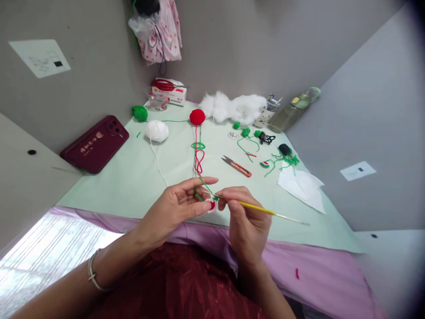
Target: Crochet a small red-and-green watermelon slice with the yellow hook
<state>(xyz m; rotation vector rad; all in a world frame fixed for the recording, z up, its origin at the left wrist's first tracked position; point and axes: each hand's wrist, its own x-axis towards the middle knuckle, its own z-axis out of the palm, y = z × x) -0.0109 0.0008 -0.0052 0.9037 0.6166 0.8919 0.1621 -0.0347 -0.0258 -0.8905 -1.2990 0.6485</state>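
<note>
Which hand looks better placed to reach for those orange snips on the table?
Probably the right hand: the snips lie just ahead of it. It holds only the crochet hook, while the left hand pinches the small crochet piece.

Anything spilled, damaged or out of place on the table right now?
Nothing spilled or damaged. Only loose green yarn scraps lie scattered right of the snips, and a red bit sits on the purple cloth.

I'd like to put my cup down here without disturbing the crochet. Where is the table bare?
Bare mat lies between the maroon phone and the white yarn ball, ahead of the left hand. Crowded: the right side around the snips, green scraps and white stuffing.
</note>
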